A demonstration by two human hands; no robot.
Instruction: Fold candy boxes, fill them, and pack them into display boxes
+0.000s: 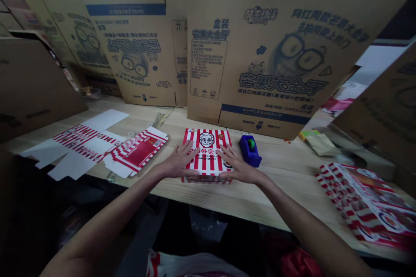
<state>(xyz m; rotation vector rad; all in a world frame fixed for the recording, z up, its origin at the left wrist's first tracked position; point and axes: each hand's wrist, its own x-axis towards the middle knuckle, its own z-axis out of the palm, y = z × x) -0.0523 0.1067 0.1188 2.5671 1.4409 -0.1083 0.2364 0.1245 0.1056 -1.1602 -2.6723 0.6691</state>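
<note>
Nearest the camera, the two forearms (107,220) are angled inward over the near edge of the bench (292,164), so that both hands are brought together on one red-and-white striped box (207,156) at the middle. The left hand (178,161) is laid over the box's left side and the right hand (239,166) over its right; both are open, the fingers spread across the top and the thumbs lowered along the near edge. The box is not gripped by either hand alone but is held between the two, presumably so that it is steadied and its top pressed flat evenly. Its printed face is turned upward; whether it is filled cannot be told. A blue tape dispenser (249,153) is set just beyond the right hand, apparently for short reach. To the left, a pile of striped flat cartons (141,156) and an opened-out carton blank (94,140) are laid flat, likely to be within reach of the left hand. More striped packages (367,207) are grouped at the far right, perhaps for free working room. Large brown cartons (266,52) are stood along the back, by which the bench is walled off.
</note>
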